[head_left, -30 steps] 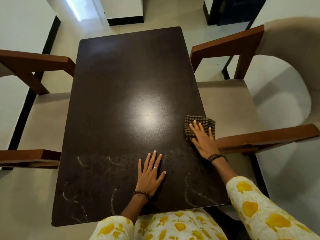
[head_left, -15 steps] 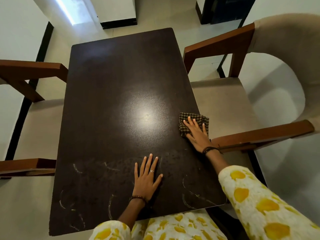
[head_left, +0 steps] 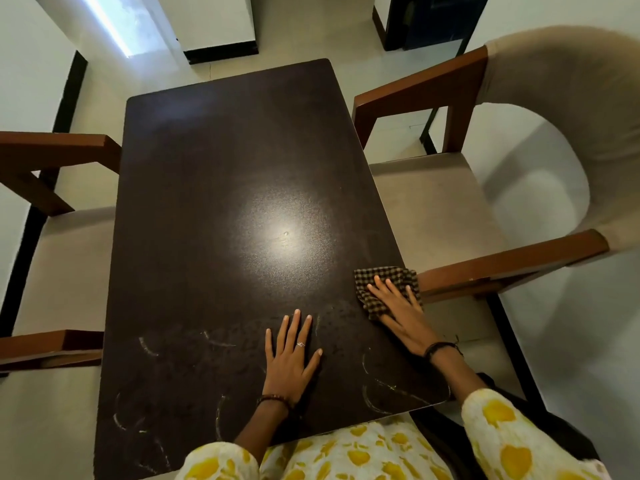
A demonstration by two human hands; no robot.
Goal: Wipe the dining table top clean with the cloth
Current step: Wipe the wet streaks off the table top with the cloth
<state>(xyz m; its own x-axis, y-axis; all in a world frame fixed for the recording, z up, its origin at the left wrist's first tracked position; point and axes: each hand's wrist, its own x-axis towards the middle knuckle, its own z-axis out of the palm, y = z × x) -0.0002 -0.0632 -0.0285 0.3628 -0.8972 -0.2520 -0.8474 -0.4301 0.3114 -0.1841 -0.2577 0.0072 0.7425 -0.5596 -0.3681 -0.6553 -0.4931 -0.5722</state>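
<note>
The dark brown dining table top point(head_left: 207, 202) fills the middle of the view, with pale curved smear marks point(head_left: 149, 346) across its near part. A small brown checked cloth point(head_left: 384, 277) lies at the table's right edge, partly hanging over it. My right hand point(head_left: 401, 317) presses flat on the cloth with fingers spread, covering its near half. My left hand point(head_left: 289, 358) rests flat on the bare table near the front edge, fingers apart, holding nothing.
A beige cushioned chair point(head_left: 433, 209) with wooden armrests point(head_left: 512, 261) stands tight against the table's right side. A matching chair point(head_left: 62, 271) stands on the left. A bright light reflection point(head_left: 284, 237) sits mid-table. Pale floor lies beyond the far edge.
My right hand has slid the cloth a little toward me along the table's right edge. My left hand has stayed in place.
</note>
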